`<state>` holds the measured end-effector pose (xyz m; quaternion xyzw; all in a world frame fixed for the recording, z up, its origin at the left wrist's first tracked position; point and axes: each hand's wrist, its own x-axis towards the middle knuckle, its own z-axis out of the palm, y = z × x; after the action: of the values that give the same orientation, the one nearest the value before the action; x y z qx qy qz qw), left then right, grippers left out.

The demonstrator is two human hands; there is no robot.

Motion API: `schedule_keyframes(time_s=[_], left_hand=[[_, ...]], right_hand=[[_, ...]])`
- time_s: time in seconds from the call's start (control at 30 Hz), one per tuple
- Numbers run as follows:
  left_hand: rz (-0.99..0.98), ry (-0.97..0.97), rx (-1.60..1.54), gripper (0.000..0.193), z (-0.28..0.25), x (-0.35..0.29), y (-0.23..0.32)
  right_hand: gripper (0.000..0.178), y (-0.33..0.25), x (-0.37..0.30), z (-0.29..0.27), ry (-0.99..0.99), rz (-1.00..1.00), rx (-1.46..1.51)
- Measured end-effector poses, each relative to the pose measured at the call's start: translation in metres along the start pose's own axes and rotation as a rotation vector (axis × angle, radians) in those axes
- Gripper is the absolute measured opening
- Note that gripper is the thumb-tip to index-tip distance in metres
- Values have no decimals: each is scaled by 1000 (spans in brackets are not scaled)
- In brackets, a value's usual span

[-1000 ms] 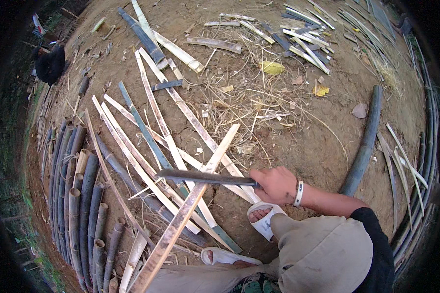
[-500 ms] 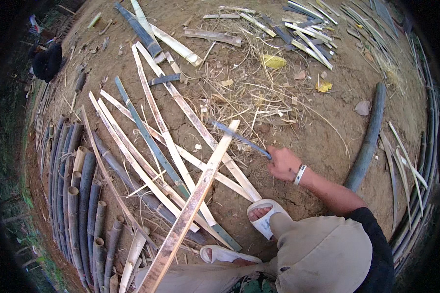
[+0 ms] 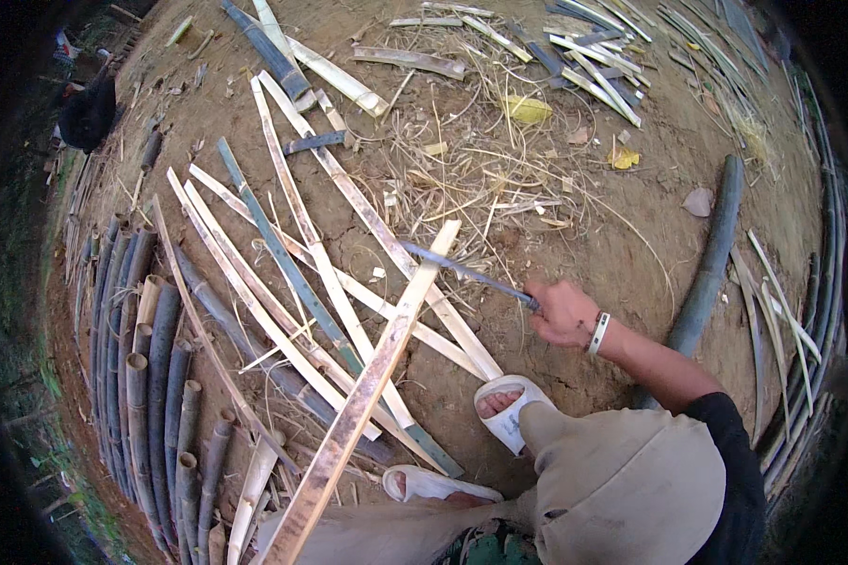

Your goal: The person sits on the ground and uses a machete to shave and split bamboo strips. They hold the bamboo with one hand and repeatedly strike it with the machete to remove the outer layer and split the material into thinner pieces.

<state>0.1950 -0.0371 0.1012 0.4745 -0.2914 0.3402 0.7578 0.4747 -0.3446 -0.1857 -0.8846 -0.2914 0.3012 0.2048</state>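
My right hand, with a white band on its wrist, is closed around the handle of a long narrow knife. Its blade lies across the far end of a split bamboo strip. This pale-edged strip slants up from the lower edge, past my leg and over other strips. My left hand is not visible. Below the blade, several split bamboo strips lie crossed on the ground, one of them with its end by my sandal.
Bamboo poles are stacked at the left. A dark curved pole lies at the right. Shavings and short split pieces litter the ground ahead. A person in dark clothing is at the far left.
My right hand has shifted to the right with the knife, and more of the blade now shows between hand and strip. The strip's far end sits slightly higher in view.
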Motion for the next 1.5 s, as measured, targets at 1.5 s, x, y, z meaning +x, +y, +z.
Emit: schedule_keyframes(time_s=[1.5], left_hand=[[62,329,451,40,31,-28,10]], right_hand=[[29,-29,19,5,78,29,-8]])
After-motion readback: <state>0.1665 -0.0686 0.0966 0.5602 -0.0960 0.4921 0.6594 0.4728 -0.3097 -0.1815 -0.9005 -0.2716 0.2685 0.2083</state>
